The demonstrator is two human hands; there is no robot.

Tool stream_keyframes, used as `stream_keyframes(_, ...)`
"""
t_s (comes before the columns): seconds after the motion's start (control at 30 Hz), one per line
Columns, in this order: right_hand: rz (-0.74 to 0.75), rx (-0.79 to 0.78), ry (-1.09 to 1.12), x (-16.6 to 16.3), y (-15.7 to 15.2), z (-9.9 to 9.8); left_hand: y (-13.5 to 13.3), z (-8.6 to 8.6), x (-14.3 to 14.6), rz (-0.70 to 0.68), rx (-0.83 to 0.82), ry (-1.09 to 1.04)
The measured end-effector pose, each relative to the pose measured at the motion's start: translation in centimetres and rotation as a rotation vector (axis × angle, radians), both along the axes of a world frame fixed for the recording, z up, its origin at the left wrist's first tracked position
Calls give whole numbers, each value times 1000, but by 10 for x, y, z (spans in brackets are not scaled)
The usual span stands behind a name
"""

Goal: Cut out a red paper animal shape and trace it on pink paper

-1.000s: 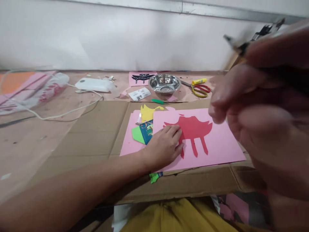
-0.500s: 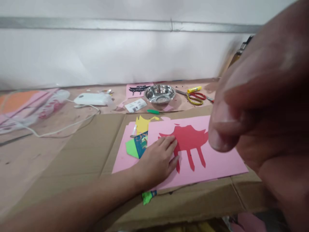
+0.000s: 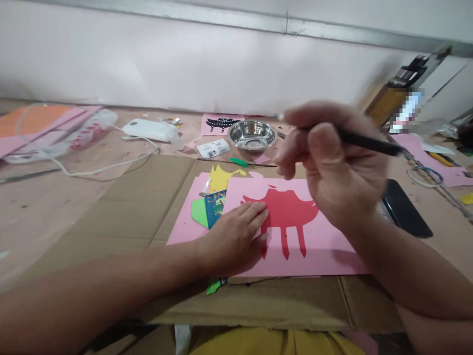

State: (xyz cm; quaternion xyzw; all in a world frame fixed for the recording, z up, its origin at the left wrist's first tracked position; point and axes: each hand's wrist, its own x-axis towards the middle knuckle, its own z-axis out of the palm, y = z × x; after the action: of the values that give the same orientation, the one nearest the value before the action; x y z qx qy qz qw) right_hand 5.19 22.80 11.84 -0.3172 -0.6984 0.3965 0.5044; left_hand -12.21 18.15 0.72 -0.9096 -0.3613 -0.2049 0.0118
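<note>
My left hand [image 3: 236,236] lies flat, fingers stretched out, on a pink sheet [image 3: 332,259]. Its fingertips press the left end of a red paper cutout [image 3: 284,209], an animal-like shape with several pointed legs. My right hand [image 3: 340,167] is raised above the sheet's right side, closed round a slim black pen-like tool [image 3: 369,142]. The tool's back end points right; its tip is hidden by the fingers. Left of the sheet lie a yellow paper scrap [image 3: 219,178] and a green and blue piece [image 3: 200,212], on another pink sheet.
Brown cardboard [image 3: 121,212] lies under the papers. Behind are a steel bowl [image 3: 252,135], a small pink card with a black dotted cutout [image 3: 221,123] and a green scrap [image 3: 238,161]. A white device with a cable [image 3: 148,130] is at left, a black phone [image 3: 406,207] at right.
My right hand has moved away from the camera and down over the sheet, bringing the black tool into sight. The view has shifted and tilted; my left hand still rests on the cutout.
</note>
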Motion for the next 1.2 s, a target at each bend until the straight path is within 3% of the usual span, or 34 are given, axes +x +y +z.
stream_keyframes(0.2, 19, -33, 78, -4, 33, -48, 2, 5, 1, 31, -9, 46)
stream_keyframes(0.3, 34, -86, 32, 1, 35, -61, 3, 6, 0, 33, -32, 99)
stream_keyframes(0.57, -46, -220, -63, 0, 25, -83, 3, 2, -1, 3, -34, 50)
stream_keyframes(0.8, -138, -166, -274, 1, 23, -95, 3, 5, -1, -3, -45, 93)
stream_keyframes(1.0, -277, -21, -424, 8, 20, -107, 2, 4, -2, 1, -32, 56)
stream_keyframes(1.2, -293, 38, -533, 7, 20, -110, 2, 0, -2, -17, -26, 63)
